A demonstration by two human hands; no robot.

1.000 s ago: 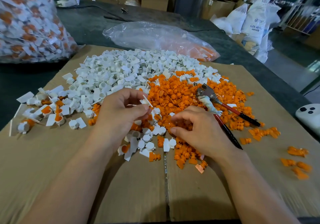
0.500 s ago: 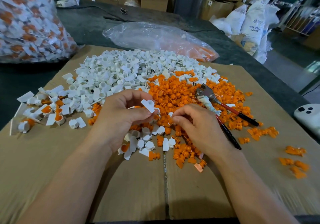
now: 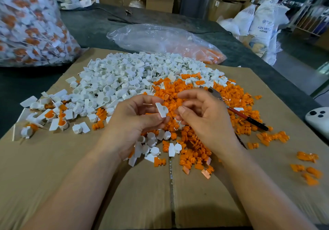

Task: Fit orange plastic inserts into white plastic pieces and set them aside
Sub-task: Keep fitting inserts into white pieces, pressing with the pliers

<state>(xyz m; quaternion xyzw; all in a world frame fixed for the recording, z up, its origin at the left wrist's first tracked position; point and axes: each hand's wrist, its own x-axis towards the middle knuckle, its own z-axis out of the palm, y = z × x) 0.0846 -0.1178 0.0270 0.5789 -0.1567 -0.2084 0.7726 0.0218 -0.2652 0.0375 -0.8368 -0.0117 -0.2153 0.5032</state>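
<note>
My left hand (image 3: 135, 121) is raised above the cardboard and pinches a white plastic piece (image 3: 162, 109) with a flat tab between thumb and fingers. Right beside it, my right hand (image 3: 204, 117) has its thumb and fingers curled round a small orange insert (image 3: 171, 106), which is hard to tell apart from the orange pile behind. A heap of white pieces (image 3: 124, 80) lies beyond my left hand. The heap of orange inserts (image 3: 231, 98) spreads under and beyond my right hand. Several fitted white-and-orange pieces (image 3: 60, 119) lie at the far left.
Everything lies on a cardboard sheet (image 3: 53, 167) over a dark table. Pliers with a red-and-black handle (image 3: 249, 118) lie in the orange heap. A full bag of fitted pieces (image 3: 26, 25) stands back left and a clear bag (image 3: 160, 39) behind. A white device (image 3: 318, 121) sits at the right edge.
My right hand has lifted out of the orange heap and come up to the white piece. My left hand has raised and turned that piece towards it.
</note>
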